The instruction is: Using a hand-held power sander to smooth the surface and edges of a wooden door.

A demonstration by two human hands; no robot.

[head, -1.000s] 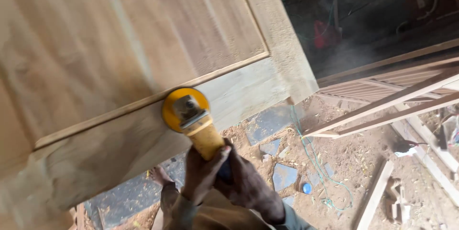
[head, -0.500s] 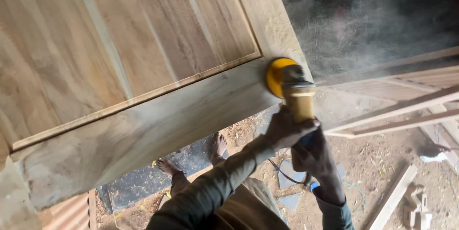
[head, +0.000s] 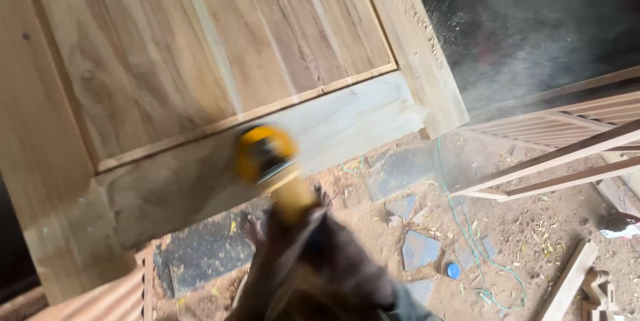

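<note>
A yellow power sander (head: 263,153) presses on the pale bottom rail (head: 353,118) of a large wooden panel door (head: 200,54), left of the rail's middle. The tool and my hands are motion-blurred. My left hand (head: 280,238) wraps the sander's yellow handle just below the head. My right hand (head: 343,258) grips lower on the same handle, close against the left one. A dust cloud hangs at the upper right, beyond the door's edge.
Slatted wooden frames (head: 567,131) lean at the right. The ground has sawdust, flat grey-blue stone pieces (head: 419,249), a thin green cord (head: 467,228), a small blue cap (head: 453,270) and timber offcuts (head: 567,288). A corrugated sheet (head: 100,301) lies at the bottom left.
The sander ran right along the bottom rail to the door's corner, then swept back left to near where it began. Both hands stayed on it. The dust at the right has thickened.
</note>
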